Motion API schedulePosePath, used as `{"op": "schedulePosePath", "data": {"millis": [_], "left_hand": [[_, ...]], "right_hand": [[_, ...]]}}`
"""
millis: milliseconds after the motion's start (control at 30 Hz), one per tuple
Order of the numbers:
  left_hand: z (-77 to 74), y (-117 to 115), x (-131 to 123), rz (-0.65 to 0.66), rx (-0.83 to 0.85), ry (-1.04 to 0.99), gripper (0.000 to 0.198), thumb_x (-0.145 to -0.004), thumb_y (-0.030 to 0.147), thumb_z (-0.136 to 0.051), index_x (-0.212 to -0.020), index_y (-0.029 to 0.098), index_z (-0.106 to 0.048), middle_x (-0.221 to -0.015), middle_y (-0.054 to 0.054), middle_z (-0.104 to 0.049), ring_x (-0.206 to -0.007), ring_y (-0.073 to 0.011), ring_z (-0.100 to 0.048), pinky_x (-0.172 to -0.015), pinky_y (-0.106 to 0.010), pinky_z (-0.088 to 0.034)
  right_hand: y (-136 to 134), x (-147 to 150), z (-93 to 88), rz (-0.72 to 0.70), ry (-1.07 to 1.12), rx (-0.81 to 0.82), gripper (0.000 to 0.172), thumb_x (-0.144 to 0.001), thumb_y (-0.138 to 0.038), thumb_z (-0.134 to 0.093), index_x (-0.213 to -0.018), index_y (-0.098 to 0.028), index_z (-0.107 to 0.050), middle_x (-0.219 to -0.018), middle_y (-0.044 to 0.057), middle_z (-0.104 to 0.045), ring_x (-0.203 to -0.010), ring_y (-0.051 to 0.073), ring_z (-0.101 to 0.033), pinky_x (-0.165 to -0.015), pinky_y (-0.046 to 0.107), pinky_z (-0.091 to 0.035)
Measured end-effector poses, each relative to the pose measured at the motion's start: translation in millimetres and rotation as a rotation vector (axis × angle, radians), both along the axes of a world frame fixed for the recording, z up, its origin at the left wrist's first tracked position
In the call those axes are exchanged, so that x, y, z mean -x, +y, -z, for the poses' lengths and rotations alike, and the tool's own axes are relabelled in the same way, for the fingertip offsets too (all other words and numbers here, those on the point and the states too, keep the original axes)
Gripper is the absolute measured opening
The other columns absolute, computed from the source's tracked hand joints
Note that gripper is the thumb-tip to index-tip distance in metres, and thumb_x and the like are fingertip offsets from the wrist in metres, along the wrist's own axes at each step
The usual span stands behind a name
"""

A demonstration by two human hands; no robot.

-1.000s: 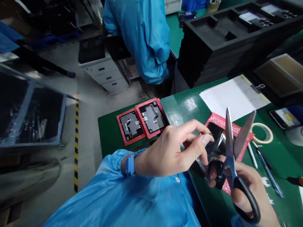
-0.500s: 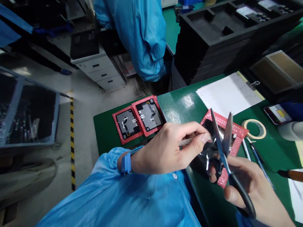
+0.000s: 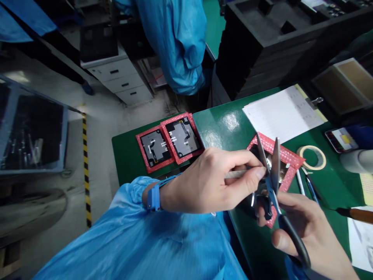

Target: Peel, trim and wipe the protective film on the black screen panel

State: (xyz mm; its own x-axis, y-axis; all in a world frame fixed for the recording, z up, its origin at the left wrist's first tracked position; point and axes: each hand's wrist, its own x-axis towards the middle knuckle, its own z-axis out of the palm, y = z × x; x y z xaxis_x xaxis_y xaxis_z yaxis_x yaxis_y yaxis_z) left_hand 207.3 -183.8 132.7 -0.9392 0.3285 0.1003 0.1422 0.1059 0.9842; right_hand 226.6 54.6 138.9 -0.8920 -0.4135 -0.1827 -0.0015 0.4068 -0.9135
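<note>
My left hand [image 3: 210,182] is closed in a pinch on a whitish strip [image 3: 235,174]; part of the strip is hidden by the fingers. My right hand [image 3: 309,225] has its fingers through the handles of black-handled scissors [image 3: 274,184], whose blades stand apart just beside the left fingertips. Beneath the scissors, a panel with a dark shiny surface lies on pink bubble wrap [image 3: 292,156], partly covered by both hands. Two similar grey-and-black panels [image 3: 183,138] rest on pink bubble wrap at the table's left end.
A masking tape roll [image 3: 320,160], a clipboard with papers [image 3: 282,112], a phone [image 3: 340,140] and a brown-handled tool [image 3: 359,214] lie on the green table [image 3: 215,120]. Stacked black trays [image 3: 247,58] stand behind. A co-worker's blue sleeve [image 3: 180,46] is across from me.
My left hand has shifted slightly right, its fingertips closer to the scissor blades. The scissors have moved a little left, and the blades look somewhat closer together. The camera view has shifted slightly.
</note>
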Motion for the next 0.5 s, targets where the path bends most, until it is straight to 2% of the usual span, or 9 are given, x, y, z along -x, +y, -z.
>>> {"op": "schedulePosePath", "data": {"millis": [167, 500], "left_hand": [[0.0, 1.1, -1.1, 0.013, -0.007, -0.030, 0.021, -0.109, 0.030, -0.072, -0.099, 0.016, -0.081, -0.076, -0.001, -0.073, -0.066, -0.0121, -0.065, -0.063, -0.022, -0.052], [-0.8, 1.9, -2.0, 0.009, 0.002, -0.030, 0.023, -0.110, 0.032, -0.071, -0.098, 0.016, -0.082, -0.078, -0.001, -0.075, -0.068, -0.0117, -0.065, -0.064, -0.022, -0.050]], "right_hand": [[2.8, -3.1, 2.4, 0.023, 0.021, -0.009, 0.074, -0.077, -0.096, -0.089, -0.064, -0.025, -0.075, -0.058, 0.003, -0.072, -0.046, 0.020, -0.067, -0.048, 0.028, -0.050], [-2.3, -3.2, -0.6, 0.061, 0.018, 0.033, 0.065, -0.079, -0.087, -0.095, -0.068, -0.026, -0.077, -0.059, 0.001, -0.074, -0.047, 0.018, -0.069, -0.051, 0.024, -0.053]]}}
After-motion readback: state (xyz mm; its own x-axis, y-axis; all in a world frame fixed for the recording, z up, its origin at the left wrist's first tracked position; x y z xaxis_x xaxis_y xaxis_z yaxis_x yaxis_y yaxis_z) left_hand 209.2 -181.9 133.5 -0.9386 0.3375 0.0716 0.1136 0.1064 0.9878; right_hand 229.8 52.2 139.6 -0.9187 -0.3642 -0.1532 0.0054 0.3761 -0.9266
